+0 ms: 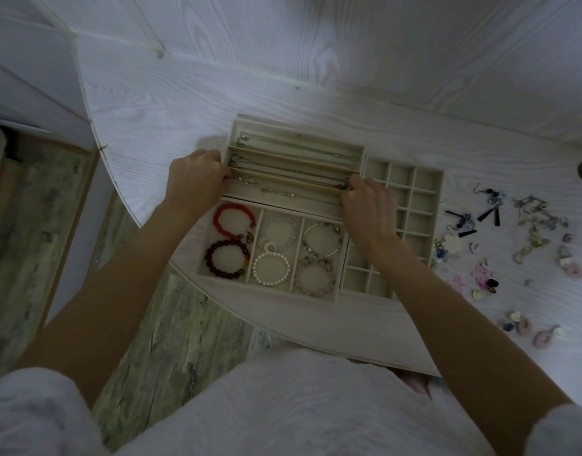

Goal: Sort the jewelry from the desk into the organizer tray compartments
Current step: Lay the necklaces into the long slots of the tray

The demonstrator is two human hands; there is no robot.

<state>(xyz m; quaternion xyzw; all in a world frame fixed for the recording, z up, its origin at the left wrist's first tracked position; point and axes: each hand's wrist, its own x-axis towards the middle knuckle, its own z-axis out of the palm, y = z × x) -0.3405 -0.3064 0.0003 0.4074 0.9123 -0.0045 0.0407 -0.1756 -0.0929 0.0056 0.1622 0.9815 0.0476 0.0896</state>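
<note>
We saw a necklace [289,181] stretched left to right along its tray [355,151] slot, the left hand [194,179] pinching one end, the right hand [365,200] the other. Unsorted earrings [513,245] lay on the bench [184,103], nearer the right hand.

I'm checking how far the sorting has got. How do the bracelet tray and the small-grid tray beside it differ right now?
The bracelet tray has three wide compartments; the small-grid tray is split into many small square cells.

The bracelet tray is filled, two beaded bracelets per compartment; the small-grid tray's visible cells look empty, the earrings still lying loose on the desk.

The right hand and forearm cross over the small-grid tray, not the bracelet tray.

Both are pale beige and lined.
</note>
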